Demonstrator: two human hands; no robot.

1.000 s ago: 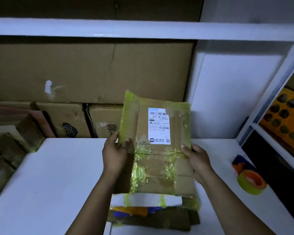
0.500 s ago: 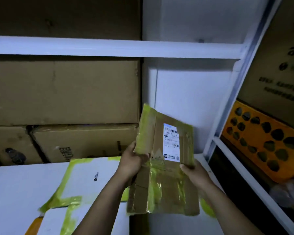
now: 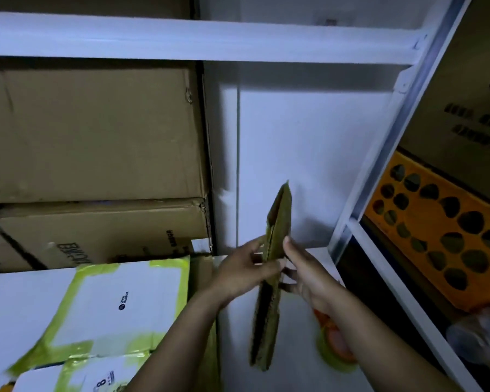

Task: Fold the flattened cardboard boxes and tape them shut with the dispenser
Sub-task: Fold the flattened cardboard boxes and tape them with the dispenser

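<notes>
A flattened brown cardboard box (image 3: pixel 276 222) with yellow-green tape stands edge-on to the camera, above the white table (image 3: pixel 292 363). My left hand (image 3: pixel 244 273) grips its left face, thumb and fingers curled round the edge. My right hand (image 3: pixel 306 273) holds the right face, thumb on the upper edge. The orange and yellow-green tape dispenser (image 3: pixel 334 343) lies on the table under my right forearm, partly hidden.
White flattened boxes (image 3: pixel 119 301) edged with yellow-green tape lie stacked at the lower left. Large brown cartons (image 3: pixel 96 131) fill the shelf behind. A white shelf upright (image 3: pixel 379 154) stands at the right, with an orange holed tray (image 3: pixel 441 233) beyond it.
The box has turned from facing the camera, label showing, to edge-on. Both hands kept hold of it. The view has swung right.
</notes>
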